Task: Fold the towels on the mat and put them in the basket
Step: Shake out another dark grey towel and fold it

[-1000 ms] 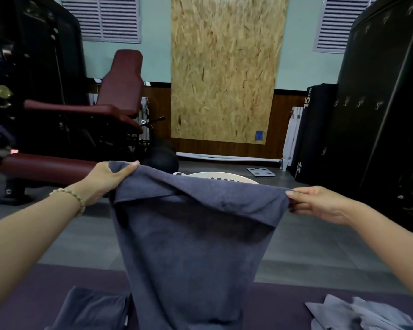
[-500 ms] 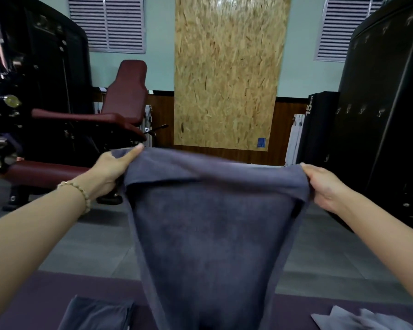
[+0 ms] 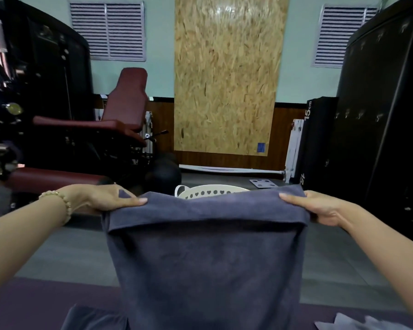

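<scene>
A dark blue-grey towel point(image 3: 205, 258) hangs in front of me, stretched wide with its top edge folded over. My left hand point(image 3: 105, 197) grips its upper left corner, thumb on top. My right hand point(image 3: 319, 206) grips the upper right corner the same way. Behind the towel's top edge peeks the rim of a cream basket point(image 3: 207, 191) with heart-shaped holes. The purple mat point(image 3: 34, 303) lies below. On it lie a folded dark towel point(image 3: 93, 319) at lower left and a crumpled lighter grey towel point(image 3: 358, 325) at lower right.
A dark red padded gym bench point(image 3: 119, 115) and black machine stand at left. Tall black lockers point(image 3: 379, 115) and a black pad fill the right. A chipboard panel point(image 3: 226, 75) leans on the far wall. A flat scale point(image 3: 263, 183) lies on the grey floor.
Both hands have lowered the towel from its raised position and pulled it wider and flatter. The basket rim, hidden half a second ago, shows again above the towel's top edge.
</scene>
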`<move>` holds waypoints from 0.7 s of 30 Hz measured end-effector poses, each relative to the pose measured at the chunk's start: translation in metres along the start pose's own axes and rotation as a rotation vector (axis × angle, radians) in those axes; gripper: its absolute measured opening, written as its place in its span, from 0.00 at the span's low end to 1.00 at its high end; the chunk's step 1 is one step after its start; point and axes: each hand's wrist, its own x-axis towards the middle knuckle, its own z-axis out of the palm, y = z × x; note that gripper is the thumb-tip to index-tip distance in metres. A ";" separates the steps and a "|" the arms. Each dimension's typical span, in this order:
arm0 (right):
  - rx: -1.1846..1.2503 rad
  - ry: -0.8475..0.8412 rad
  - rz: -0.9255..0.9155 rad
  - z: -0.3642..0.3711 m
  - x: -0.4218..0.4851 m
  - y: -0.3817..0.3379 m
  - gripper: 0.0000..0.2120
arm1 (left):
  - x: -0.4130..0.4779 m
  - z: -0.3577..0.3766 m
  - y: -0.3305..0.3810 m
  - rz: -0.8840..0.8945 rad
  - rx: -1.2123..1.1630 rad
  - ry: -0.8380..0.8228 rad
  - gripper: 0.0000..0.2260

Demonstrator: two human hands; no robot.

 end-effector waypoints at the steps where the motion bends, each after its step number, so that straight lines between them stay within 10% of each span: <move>1: 0.083 0.009 -0.033 -0.002 0.002 0.001 0.49 | 0.001 -0.002 -0.002 -0.044 0.008 -0.045 0.27; 5: 0.352 0.103 -0.106 -0.003 0.003 0.004 0.45 | 0.004 -0.002 -0.013 -0.072 -0.177 -0.076 0.28; 10: 0.347 0.313 -0.195 0.020 0.001 0.003 0.09 | 0.018 0.023 0.011 0.225 -0.804 0.348 0.10; 21: 0.895 0.057 -0.709 0.075 -0.064 -0.148 0.17 | -0.043 -0.004 0.180 0.786 -1.146 0.478 0.18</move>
